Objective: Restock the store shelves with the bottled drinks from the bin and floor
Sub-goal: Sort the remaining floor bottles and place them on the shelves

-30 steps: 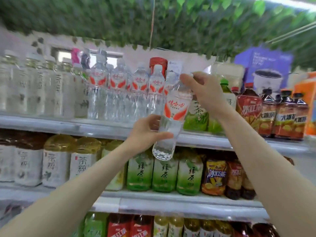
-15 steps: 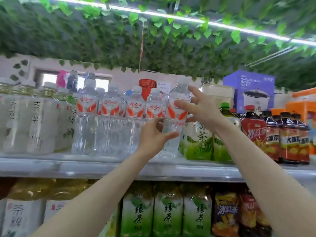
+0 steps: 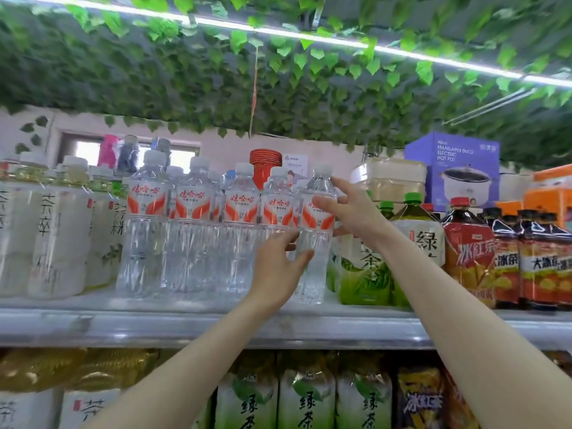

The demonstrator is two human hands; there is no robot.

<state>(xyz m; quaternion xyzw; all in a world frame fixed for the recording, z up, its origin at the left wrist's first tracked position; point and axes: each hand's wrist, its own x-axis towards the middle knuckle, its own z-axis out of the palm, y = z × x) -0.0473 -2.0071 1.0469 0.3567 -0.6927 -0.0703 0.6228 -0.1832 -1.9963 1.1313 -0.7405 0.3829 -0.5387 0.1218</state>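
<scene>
Now the water bottle stands set down on the shelf, centre frame; my left hand and right hand have loosened, fingers straight against it.

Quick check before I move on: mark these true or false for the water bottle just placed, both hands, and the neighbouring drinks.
1. The water bottle stands upright on the shelf. True.
2. The right hand has its fingers curled round the cap. False: its fingers are spread and straight beside the label, with no grip.
3. A green tea bottle stands directly right of the water bottle. True.
4. The water bottle is at the left end of the water row. False: it is at the right end.
5. The left hand is at the bottle's lower half. True.
</scene>
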